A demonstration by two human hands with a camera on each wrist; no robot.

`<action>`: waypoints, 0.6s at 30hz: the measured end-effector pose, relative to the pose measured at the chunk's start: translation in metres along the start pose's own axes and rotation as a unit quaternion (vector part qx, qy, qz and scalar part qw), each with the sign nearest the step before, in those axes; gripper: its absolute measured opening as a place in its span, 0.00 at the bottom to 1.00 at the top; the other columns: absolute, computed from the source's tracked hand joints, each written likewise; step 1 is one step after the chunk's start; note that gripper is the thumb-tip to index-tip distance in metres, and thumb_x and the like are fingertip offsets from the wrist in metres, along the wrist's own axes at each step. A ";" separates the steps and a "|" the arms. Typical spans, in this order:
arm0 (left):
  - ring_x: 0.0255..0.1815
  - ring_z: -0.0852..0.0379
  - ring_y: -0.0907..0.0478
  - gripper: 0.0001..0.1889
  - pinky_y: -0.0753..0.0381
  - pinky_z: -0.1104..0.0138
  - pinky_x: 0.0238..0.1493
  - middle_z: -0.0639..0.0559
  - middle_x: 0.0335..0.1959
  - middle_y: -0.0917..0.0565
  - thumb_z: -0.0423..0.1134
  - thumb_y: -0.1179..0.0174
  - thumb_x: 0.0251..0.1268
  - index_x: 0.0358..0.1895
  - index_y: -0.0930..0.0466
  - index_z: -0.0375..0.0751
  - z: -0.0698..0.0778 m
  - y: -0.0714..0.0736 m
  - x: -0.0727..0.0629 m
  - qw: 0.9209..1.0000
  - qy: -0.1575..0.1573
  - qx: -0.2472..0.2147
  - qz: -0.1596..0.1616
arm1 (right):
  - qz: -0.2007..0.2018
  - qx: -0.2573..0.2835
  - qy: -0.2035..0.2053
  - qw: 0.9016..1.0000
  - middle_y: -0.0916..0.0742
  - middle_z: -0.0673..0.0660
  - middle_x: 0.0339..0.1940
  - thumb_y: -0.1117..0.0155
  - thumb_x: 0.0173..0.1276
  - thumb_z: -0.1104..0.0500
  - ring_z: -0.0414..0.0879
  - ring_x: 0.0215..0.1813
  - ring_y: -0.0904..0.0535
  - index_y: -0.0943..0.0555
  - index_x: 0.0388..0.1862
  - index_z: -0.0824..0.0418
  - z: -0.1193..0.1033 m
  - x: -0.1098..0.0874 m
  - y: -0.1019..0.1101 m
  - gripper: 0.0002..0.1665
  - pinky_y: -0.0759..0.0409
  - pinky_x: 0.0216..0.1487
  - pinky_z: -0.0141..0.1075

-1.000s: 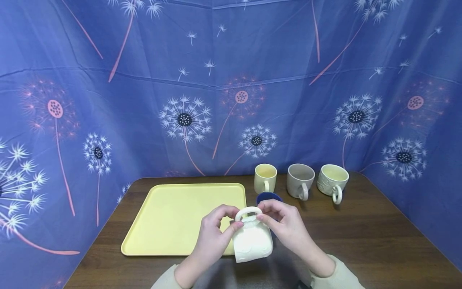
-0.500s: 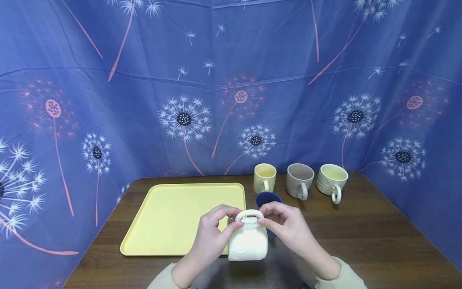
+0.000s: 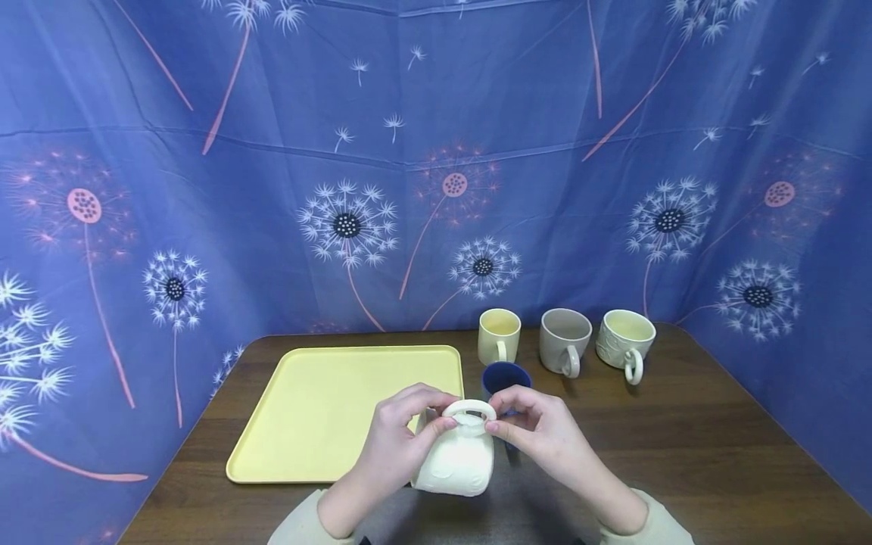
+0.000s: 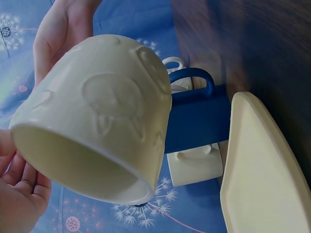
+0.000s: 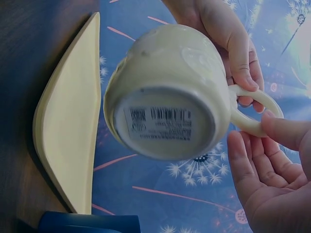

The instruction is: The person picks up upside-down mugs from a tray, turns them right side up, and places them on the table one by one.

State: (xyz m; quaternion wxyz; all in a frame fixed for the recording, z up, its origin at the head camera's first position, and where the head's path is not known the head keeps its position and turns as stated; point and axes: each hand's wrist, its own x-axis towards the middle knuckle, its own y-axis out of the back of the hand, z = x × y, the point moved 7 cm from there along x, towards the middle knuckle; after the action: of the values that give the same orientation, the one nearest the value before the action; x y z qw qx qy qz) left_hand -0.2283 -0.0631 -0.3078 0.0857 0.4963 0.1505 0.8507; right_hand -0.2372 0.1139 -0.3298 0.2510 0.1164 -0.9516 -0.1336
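A cream mug [image 3: 455, 465] with raised animal-like shapes is held on its side, handle up, over the table's front. My left hand [image 3: 400, 439] pinches one end of the handle between thumb and fingers. At the other end, my right hand [image 3: 541, 424] pinches it too, its thumb across the handle in the right wrist view. The mug's open mouth faces left and shows from below in the left wrist view. Its base carries a printed barcode label [image 5: 165, 121] in the right wrist view. Just behind the hands stands a dark blue mug [image 3: 506, 375], partly hidden.
A yellow tray [image 3: 341, 409] lies on the dark wooden table at left. Along the back right stand a pale yellow mug [image 3: 489, 348], a grey mug [image 3: 555, 352] and an embossed cream mug [image 3: 613, 350]. Blue dandelion-print cloth [image 3: 409, 227] surrounds the table.
The held mug has swung left, its body tilting further toward the tray side, while both hands kept pinching the handle. The standing mugs and tray stay put.
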 end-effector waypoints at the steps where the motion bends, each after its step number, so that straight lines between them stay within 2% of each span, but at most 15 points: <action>1: 0.33 0.62 0.20 0.12 0.19 0.66 0.34 0.52 0.32 0.15 0.29 0.32 0.51 0.41 0.17 0.41 0.001 0.000 0.000 1.000 -0.006 0.001 -0.001 | -0.006 0.005 -0.002 1.000 0.16 0.61 0.34 0.31 0.57 0.66 0.40 0.34 0.16 0.21 0.37 0.64 0.001 0.000 -0.001 0.10 0.17 0.36 0.35; 7: 0.32 0.58 0.19 0.13 0.21 0.71 0.31 0.48 0.32 0.15 0.28 0.31 0.48 0.40 0.16 0.37 0.001 0.000 0.000 1.000 -0.029 0.003 -0.012 | -0.042 0.034 0.013 0.998 0.17 0.67 0.34 0.33 0.57 0.70 0.37 0.35 0.18 0.22 0.38 0.67 0.000 -0.001 -0.005 0.10 0.17 0.36 0.35; 14: 0.35 0.57 0.18 0.12 0.20 0.74 0.36 0.48 0.33 0.14 0.25 0.32 0.48 0.39 0.15 0.34 0.001 -0.001 0.003 0.999 -0.030 0.008 -0.038 | -0.079 0.033 0.023 0.996 0.17 0.63 0.34 0.33 0.58 0.68 0.38 0.34 0.17 0.21 0.40 0.66 -0.003 -0.003 -0.009 0.10 0.18 0.33 0.34; 18: 0.36 0.59 0.18 0.13 0.20 0.75 0.39 0.50 0.34 0.15 0.25 0.32 0.48 0.40 0.15 0.36 0.003 -0.002 0.004 0.998 -0.028 0.015 -0.055 | -0.103 0.043 0.017 0.994 0.16 0.64 0.34 0.35 0.61 0.69 0.38 0.34 0.18 0.21 0.42 0.67 -0.004 -0.004 -0.011 0.10 0.20 0.27 0.34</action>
State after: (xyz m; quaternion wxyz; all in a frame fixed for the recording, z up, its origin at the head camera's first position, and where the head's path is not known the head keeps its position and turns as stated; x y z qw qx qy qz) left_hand -0.2278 -0.0595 -0.3042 0.1293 0.5119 0.1884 0.8281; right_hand -0.2296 0.1039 -0.3316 0.2469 0.2265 -0.9351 -0.1151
